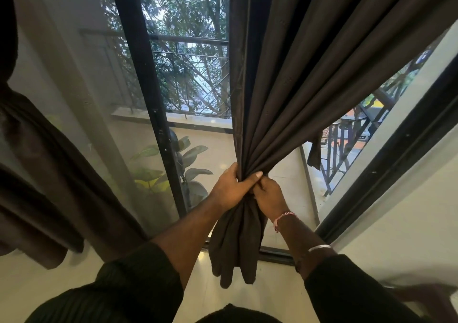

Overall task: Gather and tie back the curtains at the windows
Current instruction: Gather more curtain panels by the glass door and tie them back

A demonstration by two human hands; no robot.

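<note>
Dark brown curtain (285, 87), centre to upper right of frame, bunched to a narrow neck at lower centre; looked soft, limp, fairly heavy, best held at that neck. Left hand (231, 186) and right hand (269, 193) both clenched around it, touching. Second curtain (44, 174) hung at left, beside the window frame (148, 99).

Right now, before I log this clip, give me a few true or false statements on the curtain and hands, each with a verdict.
1. Both hands grip the same curtain: true; the left hand and right hand hold the gathered dark curtain.
2. The curtain is spread flat over the glass: false; it is bunched into folds at the hands.
3. A tie band already circles the bundle: false; none is visible.
4. A leafy plant stands beyond the glass: true.
5. The right wrist is bare: false; it wears a thread band.
</note>
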